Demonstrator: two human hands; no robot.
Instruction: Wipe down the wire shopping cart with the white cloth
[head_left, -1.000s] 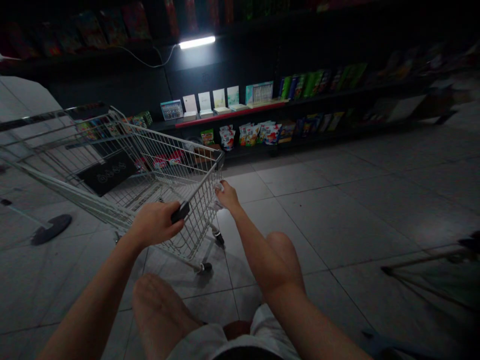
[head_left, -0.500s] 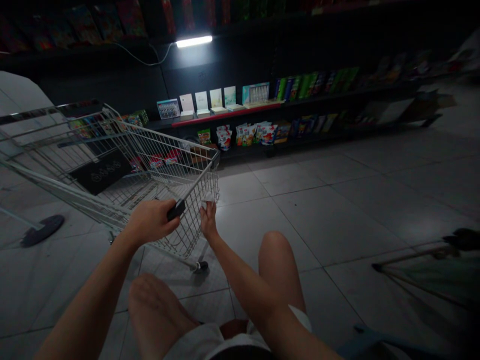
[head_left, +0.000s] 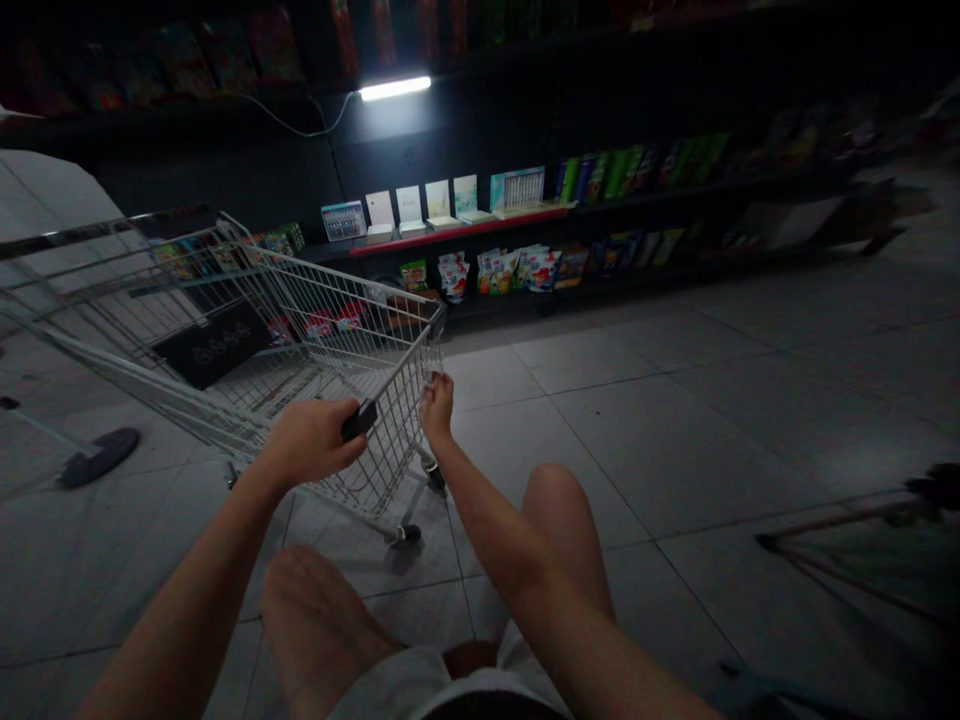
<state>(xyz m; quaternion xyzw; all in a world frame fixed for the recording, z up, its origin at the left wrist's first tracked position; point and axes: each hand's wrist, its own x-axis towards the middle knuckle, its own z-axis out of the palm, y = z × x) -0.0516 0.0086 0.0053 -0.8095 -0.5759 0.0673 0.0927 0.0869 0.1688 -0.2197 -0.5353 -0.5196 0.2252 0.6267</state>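
A wire shopping cart (head_left: 330, 278) stands before me, its near end angled toward my knees. My left hand (head_left: 311, 440) is closed around the black plastic corner piece (head_left: 360, 420) on the cart's top rim. Against the outside of the end grid, near its far corner, my right hand (head_left: 437, 408) pinches a crumpled white wipe (head_left: 433, 378). Little of the wipe shows past the fingers, and I cannot tell if it is paper or cloth. Below the basket sit the cart's black-tyred caster wheels (head_left: 405, 535).
Dark shelving holds notebooks (head_left: 409, 208), snack bags (head_left: 517, 268) and green packages (head_left: 622, 175) beyond the cart. A lit tube lamp (head_left: 396, 88) hangs above. A round-based post (head_left: 101, 455) stands left. A folded frame with dark cloth (head_left: 840, 540) lies right on the tiled floor.
My right hand has slid with the wipe along the cart's end grid, away from me and slightly right. My left hand keeps its hold on the corner. The view has shifted slightly.
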